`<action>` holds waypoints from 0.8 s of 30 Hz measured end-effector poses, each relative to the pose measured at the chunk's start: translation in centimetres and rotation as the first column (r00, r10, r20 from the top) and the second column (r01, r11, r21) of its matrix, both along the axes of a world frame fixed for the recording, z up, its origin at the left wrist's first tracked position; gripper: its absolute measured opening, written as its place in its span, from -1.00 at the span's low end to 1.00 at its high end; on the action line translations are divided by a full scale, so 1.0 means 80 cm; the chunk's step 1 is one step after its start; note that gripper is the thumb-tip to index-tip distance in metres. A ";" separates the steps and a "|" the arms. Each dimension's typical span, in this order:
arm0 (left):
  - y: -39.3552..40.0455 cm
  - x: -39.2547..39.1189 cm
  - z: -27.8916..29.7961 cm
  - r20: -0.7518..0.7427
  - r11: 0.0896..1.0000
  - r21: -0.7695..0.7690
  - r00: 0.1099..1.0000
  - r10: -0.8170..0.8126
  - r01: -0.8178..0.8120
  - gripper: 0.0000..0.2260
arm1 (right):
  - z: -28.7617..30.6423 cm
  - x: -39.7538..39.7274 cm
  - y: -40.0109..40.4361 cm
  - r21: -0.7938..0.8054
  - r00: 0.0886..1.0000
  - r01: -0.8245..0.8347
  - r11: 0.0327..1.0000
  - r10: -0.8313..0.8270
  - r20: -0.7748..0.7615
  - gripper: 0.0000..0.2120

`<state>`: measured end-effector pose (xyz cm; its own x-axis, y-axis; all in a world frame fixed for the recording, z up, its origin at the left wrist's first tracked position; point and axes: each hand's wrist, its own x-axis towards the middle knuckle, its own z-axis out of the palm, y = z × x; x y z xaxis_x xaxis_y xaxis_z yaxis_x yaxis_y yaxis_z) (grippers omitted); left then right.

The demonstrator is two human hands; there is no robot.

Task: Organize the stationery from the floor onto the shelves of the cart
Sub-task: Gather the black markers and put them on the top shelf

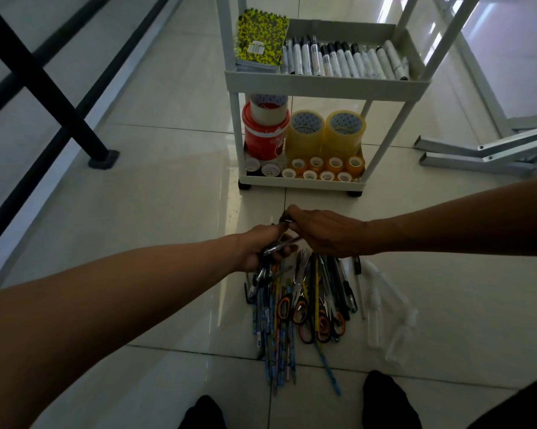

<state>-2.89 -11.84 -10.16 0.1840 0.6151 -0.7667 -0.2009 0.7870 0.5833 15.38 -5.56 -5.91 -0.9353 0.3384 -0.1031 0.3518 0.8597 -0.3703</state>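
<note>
A pile of stationery (pixel 304 308) lies on the floor tiles: patterned pencils, pens and several orange-handled scissors. My left hand (pixel 262 247) grips a bundle of pens (pixel 262 275) just above the pile's left side. My right hand (pixel 326 232) pinches the end of a silver pen (pixel 284 243) that lies across my left hand. The white cart (pixel 326 85) stands just beyond, with a yellow notebook (pixel 261 38) and a row of markers (pixel 344 58) on its middle shelf and tape rolls (pixel 319 144) on the bottom shelf.
Clear plastic bottles (pixel 391 323) lie on the floor right of the pile. A black railing post (pixel 103 156) stands at the left. Grey metal table legs (pixel 483 153) rest on the floor at the right. My dark shoes (pixel 384 397) show at the bottom edge.
</note>
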 end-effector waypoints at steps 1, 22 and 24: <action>0.000 -0.001 0.003 0.032 1.000 -0.010 0.999 0.004 -0.004 -0.67 | 0.002 -0.007 0.000 -0.025 0.998 0.025 0.999 -0.026 -0.050 -0.88; 0.015 0.006 0.007 -0.123 0.962 0.263 0.986 0.115 -0.080 -0.46 | -0.009 -0.050 0.025 -0.711 0.337 0.698 0.085 -0.915 0.221 -0.74; 0.017 0.009 0.006 -0.126 0.966 0.257 0.990 0.058 -0.024 -0.66 | -0.011 -0.050 0.022 -0.763 0.374 0.645 0.054 -0.892 0.253 -0.75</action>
<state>-2.15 -10.50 -9.66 0.0630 0.7976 -0.5999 -0.1383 0.6023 0.7862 11.40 -3.83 -6.81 -0.2004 0.8065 -0.5562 0.4387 -0.4338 -0.7870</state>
